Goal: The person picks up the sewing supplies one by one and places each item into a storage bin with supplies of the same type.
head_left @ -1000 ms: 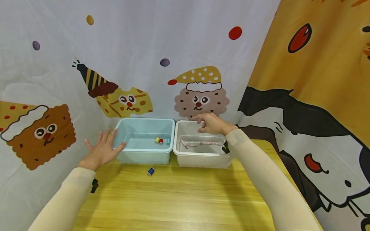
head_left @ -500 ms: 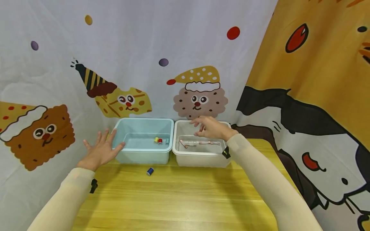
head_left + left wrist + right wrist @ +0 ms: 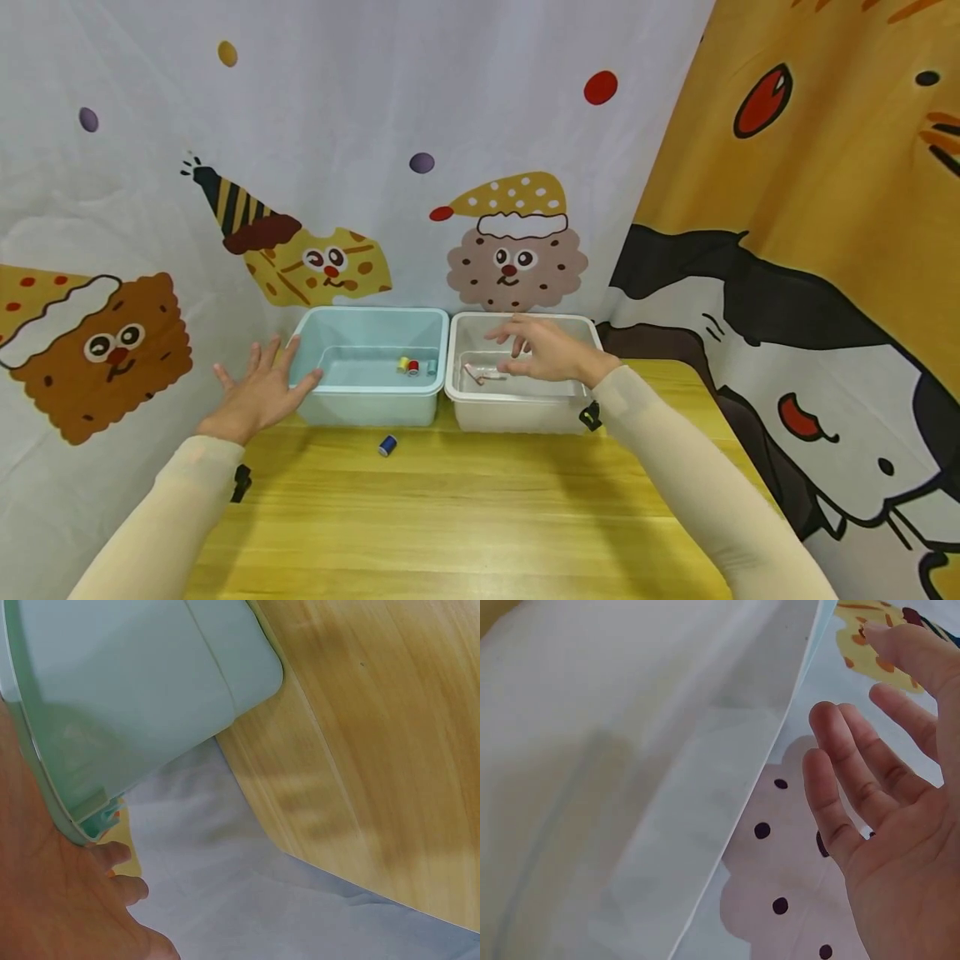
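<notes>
My left hand (image 3: pixel 258 396) is spread flat at the left end of the light blue bin (image 3: pixel 367 408); in the left wrist view its fingers lie along the rim. My right hand (image 3: pixel 546 350) hovers over the white bin (image 3: pixel 517 417), its fingers loosely bent and holding nothing. Inside the blue bin are small thread spools: a yellow one (image 3: pixel 402 365), a red one (image 3: pixel 413 367) and a pale blue one (image 3: pixel 431 367). A dark blue thread spool (image 3: pixel 387 446) lies on the table in front. A slim pinkish piece (image 3: pixel 473 374) lies in the white bin beside something clear, partly hidden by my right hand.
Both bins stand side by side at the back of the yellow wooden table (image 3: pixel 450 517). Behind them hangs a white cloth (image 3: pixel 315 125) printed with cartoon food; an orange printed cloth (image 3: pixel 720 158) covers the right side.
My right hand has come down from above the far rim to lower over the white bin, now covering part of its contents. The left hand and the spools have stayed put.
</notes>
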Demonstrator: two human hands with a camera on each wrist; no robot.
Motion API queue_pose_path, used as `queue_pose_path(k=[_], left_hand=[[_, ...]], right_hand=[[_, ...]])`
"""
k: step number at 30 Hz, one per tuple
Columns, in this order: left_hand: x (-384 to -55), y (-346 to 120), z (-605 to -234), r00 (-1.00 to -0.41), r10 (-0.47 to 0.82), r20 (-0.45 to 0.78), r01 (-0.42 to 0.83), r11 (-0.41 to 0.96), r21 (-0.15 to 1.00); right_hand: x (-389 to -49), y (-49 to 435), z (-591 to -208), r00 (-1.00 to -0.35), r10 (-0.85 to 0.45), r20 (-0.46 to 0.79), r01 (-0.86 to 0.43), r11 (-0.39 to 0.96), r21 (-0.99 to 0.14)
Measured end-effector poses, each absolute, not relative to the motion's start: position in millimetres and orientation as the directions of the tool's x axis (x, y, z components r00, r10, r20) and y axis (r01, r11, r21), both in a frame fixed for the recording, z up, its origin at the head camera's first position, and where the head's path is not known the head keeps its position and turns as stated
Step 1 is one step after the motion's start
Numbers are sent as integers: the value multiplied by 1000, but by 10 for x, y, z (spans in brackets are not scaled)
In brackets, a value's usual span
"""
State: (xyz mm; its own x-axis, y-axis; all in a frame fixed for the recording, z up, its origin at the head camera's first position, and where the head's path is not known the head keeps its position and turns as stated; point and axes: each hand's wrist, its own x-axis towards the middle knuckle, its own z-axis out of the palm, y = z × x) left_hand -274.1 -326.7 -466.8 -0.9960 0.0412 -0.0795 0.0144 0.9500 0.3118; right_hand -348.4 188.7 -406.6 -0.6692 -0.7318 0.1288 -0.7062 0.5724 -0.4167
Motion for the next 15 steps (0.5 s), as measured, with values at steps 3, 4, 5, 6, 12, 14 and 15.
queue_pose_path(k=[3, 4, 5, 6, 12, 14, 15], left_hand=[[-2745, -3272, -4669, -996, 43, -78, 17, 950, 312], [-2744, -3272, -4667, -996, 44, -78, 17, 950, 313], [-2745, -3274, -4668, -996, 44, -78, 18, 950, 312], [-2746, -3276, -4669, -996, 45, -78, 18, 950, 313], [-2739, -3281, -4673, -996, 45, -78, 19, 952, 304], [-2735, -3283, -4674, -996, 44, -77, 19, 953, 302], [-2733, -3284, -4675, -996, 43, -77, 18, 953, 302]], right_hand=[[-3427, 1862, -4104, -644, -749, 157, -734, 548, -401], [-3406, 1852, -4117, -634, -755, 167, -744, 538, -396], [-3385, 1842, -4129, -626, -759, 178, -752, 529, -393], [-3366, 1832, -4145, -619, -763, 188, -760, 520, -390], [-3232, 1749, -4204, -572, -786, 232, -800, 473, -370], [-3177, 1713, -4212, -560, -796, 231, -808, 462, -366], [-3150, 1696, -4218, -554, -801, 227, -811, 458, -363]])
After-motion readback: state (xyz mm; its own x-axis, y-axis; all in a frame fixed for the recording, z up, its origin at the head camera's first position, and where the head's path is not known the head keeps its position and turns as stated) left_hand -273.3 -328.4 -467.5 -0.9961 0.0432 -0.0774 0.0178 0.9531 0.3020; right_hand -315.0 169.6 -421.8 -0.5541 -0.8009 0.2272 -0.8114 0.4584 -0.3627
